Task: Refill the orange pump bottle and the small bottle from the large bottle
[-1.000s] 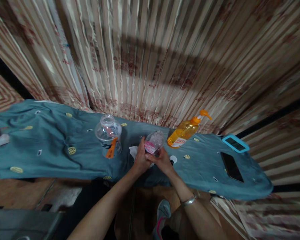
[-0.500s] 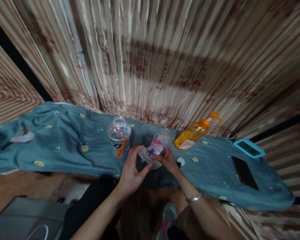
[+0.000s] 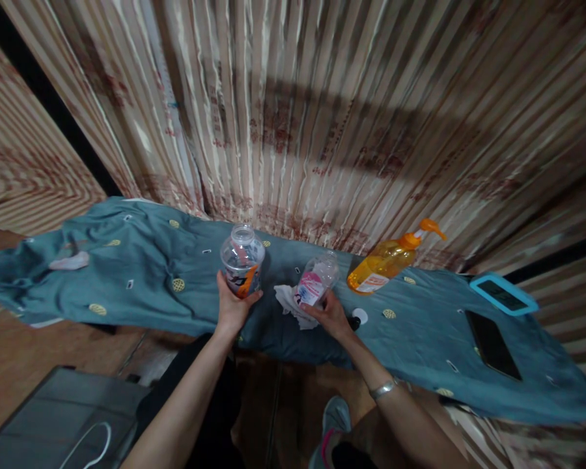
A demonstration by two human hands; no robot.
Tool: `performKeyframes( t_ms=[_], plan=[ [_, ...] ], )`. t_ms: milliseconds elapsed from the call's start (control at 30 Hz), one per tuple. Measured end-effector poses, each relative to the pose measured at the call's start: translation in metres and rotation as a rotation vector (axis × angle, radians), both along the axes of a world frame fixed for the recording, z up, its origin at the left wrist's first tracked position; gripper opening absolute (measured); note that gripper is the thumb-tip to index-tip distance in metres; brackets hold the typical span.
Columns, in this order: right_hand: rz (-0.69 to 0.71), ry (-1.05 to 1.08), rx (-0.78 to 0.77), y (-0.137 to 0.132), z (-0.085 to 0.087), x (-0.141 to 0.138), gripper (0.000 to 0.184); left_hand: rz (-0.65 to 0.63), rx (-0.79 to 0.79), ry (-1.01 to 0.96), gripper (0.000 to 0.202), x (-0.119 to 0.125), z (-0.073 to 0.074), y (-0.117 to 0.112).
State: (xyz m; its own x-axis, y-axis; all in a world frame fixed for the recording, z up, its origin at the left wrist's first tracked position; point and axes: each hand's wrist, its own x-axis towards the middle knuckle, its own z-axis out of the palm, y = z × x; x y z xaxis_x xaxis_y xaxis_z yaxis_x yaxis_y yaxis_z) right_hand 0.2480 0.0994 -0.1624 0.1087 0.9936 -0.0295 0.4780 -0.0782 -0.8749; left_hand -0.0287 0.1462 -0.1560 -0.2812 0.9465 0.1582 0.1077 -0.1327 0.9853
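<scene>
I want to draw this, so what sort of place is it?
Perhaps a curtained corner of someone's home. A pleated beige fabric curtain with reddish prints hangs behind, and an amber plastic pump bottle is on a teal cloth with yellow prints.

From bottle (image 3: pixel 311 286): curtain (image 3: pixel 293 117) blocks 12; pump bottle (image 3: pixel 383 264) at 3, white disc (image 3: pixel 360 316) at 4, tissue (image 3: pixel 289 303) at 8, cup (image 3: pixel 243 266) at 9. Narrow gap between cup and bottle. Worktop (image 3: pixel 149 260) open past cup, 9 o'clock.
</scene>
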Motion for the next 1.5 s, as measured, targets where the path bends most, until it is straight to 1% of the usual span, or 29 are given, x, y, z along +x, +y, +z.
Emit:
performKeyframes(
  t_ms=[67, 133, 200, 300, 400, 467, 533, 700, 767, 867, 933, 1000, 1067, 1167, 1267, 1367, 1500],
  plan=[
    [0.008, -0.003, -0.006, 0.003, -0.002, 0.0, 0.041, 0.071, -0.073, -0.004, 0.114, 0.004, 0.003, 0.004],
    [0.006, -0.001, -0.006, 0.006, -0.003, 0.002, 0.042, 0.116, -0.117, 0.014, 0.108, 0.005, 0.007, 0.005],
    [-0.001, 0.007, -0.001, 0.01, -0.003, 0.006, 0.043, 0.127, -0.138, 0.043, 0.095, 0.004, 0.009, 0.006],
    [-0.015, 0.016, 0.006, 0.013, -0.003, 0.011, 0.043, 0.108, -0.144, 0.088, 0.073, 0.002, 0.011, 0.007],
    [-0.032, 0.004, 0.02, 0.012, -0.002, 0.014, 0.042, 0.104, -0.09, 0.125, 0.063, 0.002, 0.012, 0.006],
    [-0.038, -0.005, 0.035, 0.009, -0.001, 0.014, 0.042, 0.098, -0.036, 0.144, 0.062, 0.004, 0.015, 0.003],
    [-0.038, -0.011, 0.044, 0.006, 0.0, 0.013, 0.042, 0.064, -0.012, 0.156, 0.062, 0.007, 0.02, -0.003],
    [-0.024, -0.024, 0.03, 0.005, 0.0, 0.006, 0.042, -0.062, -0.086, 0.174, 0.064, 0.011, 0.039, -0.016],
    [-0.025, -0.026, 0.022, 0.005, 0.001, 0.004, 0.043, -0.06, -0.113, 0.174, 0.07, 0.009, 0.044, -0.019],
    [-0.031, -0.03, 0.01, 0.005, 0.004, 0.003, 0.042, -0.047, -0.171, 0.128, 0.08, 0.005, 0.047, -0.024],
    [-0.037, -0.033, 0.007, 0.004, 0.006, 0.004, 0.041, -0.057, -0.212, 0.111, 0.081, 0.001, 0.048, -0.026],
    [-0.045, -0.032, 0.012, 0.002, 0.008, 0.005, 0.04, -0.073, -0.219, 0.105, 0.077, -0.002, 0.05, -0.029],
    [-0.048, -0.018, 0.027, -0.001, 0.01, 0.006, 0.04, -0.106, -0.187, 0.059, 0.072, -0.004, 0.052, -0.031],
    [-0.032, 0.026, 0.064, -0.004, 0.015, 0.007, 0.041, -0.213, -0.182, -0.101, 0.065, -0.004, 0.054, -0.035],
    [-0.003, 0.076, 0.103, -0.005, 0.019, 0.008, 0.042, -0.334, -0.226, -0.272, 0.067, -0.001, 0.053, -0.042],
    [0.012, 0.111, 0.128, -0.005, 0.02, 0.009, 0.042, -0.372, -0.24, -0.388, 0.068, 0.004, 0.05, -0.048],
    [0.027, 0.134, 0.133, 0.0, 0.013, 0.01, 0.042, -0.452, -0.3, -0.499, 0.074, 0.013, 0.048, -0.054]
  ],
)
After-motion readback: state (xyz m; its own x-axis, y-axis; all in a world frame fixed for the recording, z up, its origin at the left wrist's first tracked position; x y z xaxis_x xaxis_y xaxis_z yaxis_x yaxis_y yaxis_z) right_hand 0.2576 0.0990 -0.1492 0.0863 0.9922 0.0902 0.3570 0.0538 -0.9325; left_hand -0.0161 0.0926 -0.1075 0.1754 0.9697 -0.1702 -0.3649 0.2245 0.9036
